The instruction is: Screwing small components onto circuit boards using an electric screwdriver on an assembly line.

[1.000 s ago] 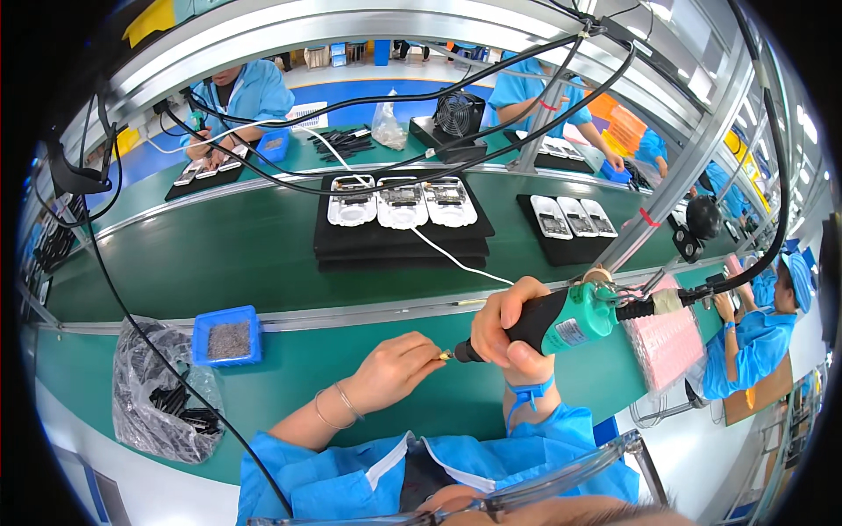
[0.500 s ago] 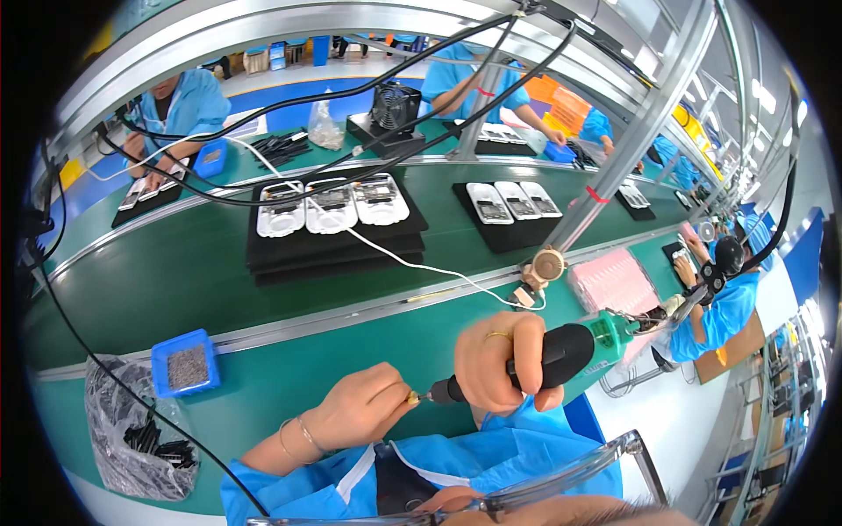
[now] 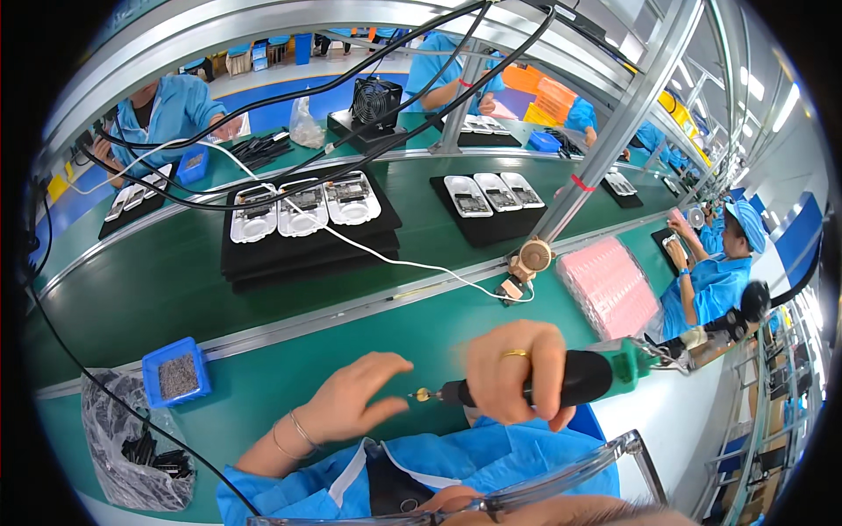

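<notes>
My right hand [image 3: 516, 366], with a gold ring, grips a black and green electric screwdriver [image 3: 589, 375] lying nearly level, its bit pointing left. A small brass screw [image 3: 423, 395] sits at the bit's tip. My left hand [image 3: 353, 402] is beside the tip, fingers apart, thumb and fingertips close to the screw. Both hands hover over the green bench [image 3: 263, 377] near its front edge.
A blue tray of screws [image 3: 178, 374] and a clear bag of black parts [image 3: 132, 447] lie at the left. Black trays with grey housings [image 3: 303, 212] ride the green conveyor. A pink foam stack [image 3: 610, 285] lies right. Cables hang overhead. Other workers sit around.
The view has swung down and left. My right hand has lowered the screwdriver toward level, and my left hand has opened beside its tip.
</notes>
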{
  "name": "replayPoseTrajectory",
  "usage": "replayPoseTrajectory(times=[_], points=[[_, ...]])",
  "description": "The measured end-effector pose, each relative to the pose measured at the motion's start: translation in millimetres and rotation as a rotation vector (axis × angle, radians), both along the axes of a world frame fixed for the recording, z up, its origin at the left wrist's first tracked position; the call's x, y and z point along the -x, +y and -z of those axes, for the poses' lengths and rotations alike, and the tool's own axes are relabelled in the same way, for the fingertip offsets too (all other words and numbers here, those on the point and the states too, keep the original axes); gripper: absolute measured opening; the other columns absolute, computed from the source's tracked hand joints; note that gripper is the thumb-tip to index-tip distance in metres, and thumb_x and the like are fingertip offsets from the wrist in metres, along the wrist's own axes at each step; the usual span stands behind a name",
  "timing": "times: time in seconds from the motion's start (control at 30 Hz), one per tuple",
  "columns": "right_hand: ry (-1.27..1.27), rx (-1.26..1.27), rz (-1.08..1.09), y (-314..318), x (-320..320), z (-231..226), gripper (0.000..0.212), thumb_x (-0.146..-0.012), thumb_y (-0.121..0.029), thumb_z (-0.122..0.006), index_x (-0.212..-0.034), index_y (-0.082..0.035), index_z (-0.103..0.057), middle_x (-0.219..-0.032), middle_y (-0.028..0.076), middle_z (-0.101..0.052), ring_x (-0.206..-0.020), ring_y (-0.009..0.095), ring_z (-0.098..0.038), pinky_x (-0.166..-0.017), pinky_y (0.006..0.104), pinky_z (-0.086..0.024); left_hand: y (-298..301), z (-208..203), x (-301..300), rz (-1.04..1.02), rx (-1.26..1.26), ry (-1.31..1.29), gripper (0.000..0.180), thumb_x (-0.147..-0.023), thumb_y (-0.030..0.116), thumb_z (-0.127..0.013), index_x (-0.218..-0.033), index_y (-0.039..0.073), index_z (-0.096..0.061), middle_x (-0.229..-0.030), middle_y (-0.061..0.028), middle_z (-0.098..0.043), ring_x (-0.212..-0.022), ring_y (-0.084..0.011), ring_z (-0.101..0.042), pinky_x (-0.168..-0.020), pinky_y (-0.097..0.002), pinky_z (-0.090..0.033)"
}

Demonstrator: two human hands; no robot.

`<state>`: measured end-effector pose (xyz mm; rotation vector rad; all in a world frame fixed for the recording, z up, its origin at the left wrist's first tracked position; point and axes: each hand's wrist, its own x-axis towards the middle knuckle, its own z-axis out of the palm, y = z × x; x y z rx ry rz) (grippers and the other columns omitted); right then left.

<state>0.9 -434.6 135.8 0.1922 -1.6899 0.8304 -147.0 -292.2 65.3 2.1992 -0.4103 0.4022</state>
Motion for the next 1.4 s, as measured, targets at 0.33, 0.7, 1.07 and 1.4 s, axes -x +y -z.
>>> replayPoseTrajectory(times=[0.33,0.7,1.07,1.4], points=[[-0.044,-0.051,0.154,-29,-27,-8,0.023,-0.072,-0.010,-0.071,-0.085,0.000,-0.055,-0.066,0.009,-0.056,-0.049,0.019,-0.056,-0.040,0.0259,-0.045,47,80,-52,-0.273,0.497,0.305,0.021,-0.091,0.010,-0.047,-0.105,-0.002,-0.058,-0.093,-0.0094,-0.063,-0.086,-0.0150,-0.060,-0.075,-0.0260,-0.050],[-0.053,-0.045,0.288,-46,-44,-6,0.024,-0.069,-0.010,-0.073,-0.083,-0.001,-0.056,-0.067,0.010,-0.057,-0.049,0.019,-0.058,-0.039,0.0252,-0.042,36,83,-136,-0.143,0.735,0.441,0.023,-0.088,0.009,-0.052,-0.106,-0.005,-0.056,-0.098,-0.0122,-0.061,-0.091,-0.0184,-0.061,-0.080,-0.0288,-0.049],[-0.020,-0.065,0.311,-65,-55,-9,0.022,-0.072,-0.012,-0.072,-0.084,-0.002,-0.056,-0.065,0.008,-0.056,-0.049,0.018,-0.056,-0.040,0.0245,-0.044,18,130,-267,-0.019,1.444,0.509,0.037,-0.082,0.001,-0.058,-0.111,-0.015,-0.042,-0.113,-0.0262,-0.047,-0.107,-0.0373,-0.052,-0.094,-0.0401,-0.044],[-0.049,-0.040,0.353,-75,-69,-7,0.021,-0.079,-0.010,-0.068,-0.090,-0.001,-0.052,-0.064,0.010,-0.056,-0.048,0.016,-0.057,-0.042,0.0239,-0.048,-30,115,-316,-0.259,1.539,0.529,0.048,-0.081,-0.002,-0.055,-0.123,-0.009,-0.032,-0.110,-0.0210,-0.044,-0.103,-0.0367,-0.051,-0.092,-0.0454,-0.045]])
